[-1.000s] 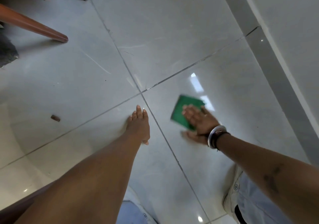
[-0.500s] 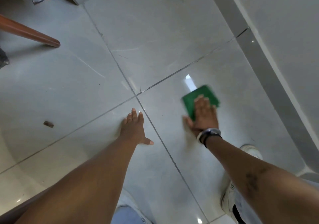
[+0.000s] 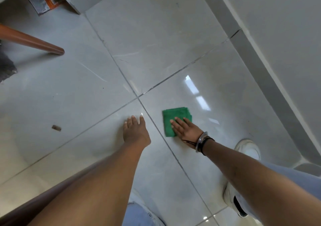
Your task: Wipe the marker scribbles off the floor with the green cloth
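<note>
The right hand (image 3: 186,130) lies flat with its fingers (image 3: 177,122) stretched out and slightly spread, pressing down on the near half of the green cloth (image 3: 174,117); they are not curled around it. The cloth is one folded square, lying on the floor (image 3: 173,34) just right of the grout line and near the point where four tiles meet. Its near right corner is hidden under the palm. The left hand (image 3: 136,132) is planted flat on the tile left of that line, fingers straight and close together, empty; its thumb is hard to make out. No marker scribbles can be made out on the glossy tile, only window glare. Two bands sit on the right wrist (image 3: 202,141). One white shoe (image 3: 246,149) shows, partly covered by the right forearm. One brown furniture leg (image 3: 34,42) is cut off at the left edge. One small dark scrap (image 3: 56,128) lies well to the left.
</note>
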